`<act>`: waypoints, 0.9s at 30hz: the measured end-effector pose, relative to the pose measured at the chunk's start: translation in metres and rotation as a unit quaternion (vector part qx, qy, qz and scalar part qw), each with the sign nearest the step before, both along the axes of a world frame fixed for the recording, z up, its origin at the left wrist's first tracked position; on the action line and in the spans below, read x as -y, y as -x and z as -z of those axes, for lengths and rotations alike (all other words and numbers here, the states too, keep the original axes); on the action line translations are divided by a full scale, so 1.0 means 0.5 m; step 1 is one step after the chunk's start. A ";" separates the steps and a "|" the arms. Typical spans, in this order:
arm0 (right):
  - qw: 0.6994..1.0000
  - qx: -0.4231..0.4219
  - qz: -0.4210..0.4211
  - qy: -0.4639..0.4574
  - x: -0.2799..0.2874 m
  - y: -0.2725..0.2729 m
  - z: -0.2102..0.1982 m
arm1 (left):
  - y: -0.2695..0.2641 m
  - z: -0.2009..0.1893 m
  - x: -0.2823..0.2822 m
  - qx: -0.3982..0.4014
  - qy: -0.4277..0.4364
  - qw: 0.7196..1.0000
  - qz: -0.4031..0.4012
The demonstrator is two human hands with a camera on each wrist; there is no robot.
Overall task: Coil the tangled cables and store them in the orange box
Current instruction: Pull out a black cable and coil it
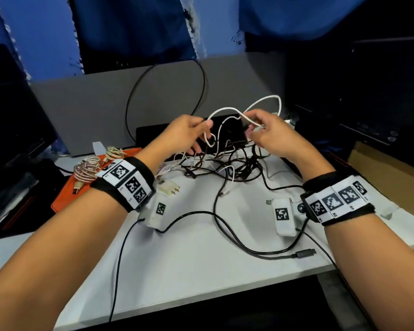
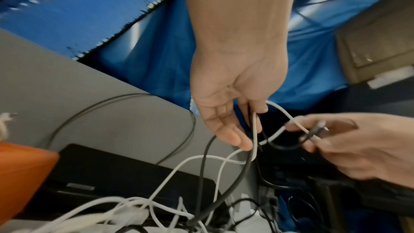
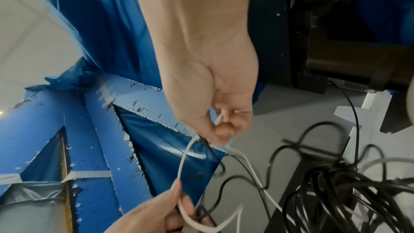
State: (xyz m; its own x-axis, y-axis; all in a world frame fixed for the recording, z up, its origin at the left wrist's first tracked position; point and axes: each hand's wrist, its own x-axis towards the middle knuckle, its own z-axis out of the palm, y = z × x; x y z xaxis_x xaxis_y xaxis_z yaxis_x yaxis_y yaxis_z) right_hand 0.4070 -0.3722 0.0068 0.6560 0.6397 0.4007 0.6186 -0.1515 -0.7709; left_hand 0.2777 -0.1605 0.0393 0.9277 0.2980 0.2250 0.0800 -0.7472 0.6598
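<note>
No legible writing. Two coiled cables (image 1: pixel 95 167) in the orange box (image 1: pixel 65 194). Left hand (image 1: pixel 187 132) and right hand (image 1: pixel 270 134) both pinching white cable (image 1: pixel 225 110).

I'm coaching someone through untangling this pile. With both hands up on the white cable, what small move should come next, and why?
Probably draw the white cable up and away from the tangle, feeding it through the fingers. The left hand and right hand both pinch it above the table, but its lower loops still cross black cables in the pile, so it isn't free to coil yet.
</note>
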 end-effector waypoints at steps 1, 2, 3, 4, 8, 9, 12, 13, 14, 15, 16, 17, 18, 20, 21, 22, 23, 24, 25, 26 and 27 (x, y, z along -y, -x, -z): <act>1.000 -0.011 -0.001 -0.005 0.001 -0.001 -0.001 | 0.004 -0.006 -0.013 0.006 0.021 1.000 -0.010; 1.000 -0.015 0.002 -0.005 0.001 0.001 -0.003 | 0.008 -0.011 -0.024 0.008 0.036 0.999 -0.014; 1.000 -0.007 0.012 0.004 0.002 0.003 -0.005 | 0.012 -0.018 -0.034 0.011 0.046 0.999 -0.020; 0.999 0.012 0.031 0.024 0.001 0.005 -0.007 | 0.016 -0.026 -0.044 0.021 0.053 0.998 -0.034; 0.978 0.044 0.127 0.158 0.016 0.001 -0.006 | 0.031 -0.086 -0.077 0.152 0.095 0.972 -0.151; 0.972 0.039 0.139 0.186 0.021 0.003 -0.008 | 0.039 -0.101 -0.082 0.184 0.108 0.963 -0.162; 0.965 0.085 0.164 0.189 0.016 0.039 -0.033 | 0.057 -0.122 -0.070 0.214 0.113 0.968 -0.070; 0.969 0.109 0.157 0.157 0.006 0.059 -0.042 | 0.063 -0.122 -0.056 0.204 0.095 0.974 -0.024; 0.975 0.131 0.141 0.113 -0.005 0.084 -0.052 | 0.069 -0.120 -0.040 0.190 0.070 0.979 0.017; 0.979 0.147 0.129 0.065 -0.016 0.110 -0.060 | 0.074 -0.119 -0.023 0.178 0.040 0.982 0.048; 0.979 0.160 0.122 0.023 -0.024 0.132 -0.067 | 0.077 -0.118 -0.006 0.172 0.012 0.983 0.068; 0.981 0.162 0.107 -0.003 -0.030 0.152 -0.073 | 0.081 -0.118 0.010 0.170 -0.005 0.982 0.082; 0.986 0.149 0.072 -0.023 -0.032 0.168 -0.075 | 0.086 -0.118 0.023 0.172 -0.013 0.981 0.093; 0.993 0.093 -0.039 -0.058 -0.034 0.190 -0.077 | 0.097 -0.118 0.045 0.183 -0.030 0.976 0.110; 0.991 0.060 -0.086 -0.077 -0.034 0.196 -0.079 | 0.103 -0.118 0.053 0.190 -0.042 0.975 0.111; 0.988 0.026 -0.117 -0.098 -0.035 0.199 -0.080 | 0.107 -0.115 0.059 0.196 -0.047 0.973 0.108; 0.984 -0.005 -0.130 -0.119 -0.038 0.200 -0.079 | 0.111 -0.113 0.064 0.207 -0.036 0.972 0.102; 0.981 -0.026 -0.136 -0.137 -0.043 0.202 -0.077 | 0.117 -0.111 0.068 0.220 -0.009 0.971 0.096; 0.980 -0.027 -0.139 -0.143 -0.051 0.203 -0.071 | 0.122 -0.110 0.072 0.232 0.030 0.968 0.089; 0.981 -0.010 -0.145 -0.131 -0.059 0.202 -0.063 | 0.126 -0.110 0.075 0.241 0.073 0.964 0.080; 0.983 0.016 -0.148 -0.109 -0.064 0.205 -0.057 | 0.132 -0.110 0.080 0.250 0.114 0.959 0.067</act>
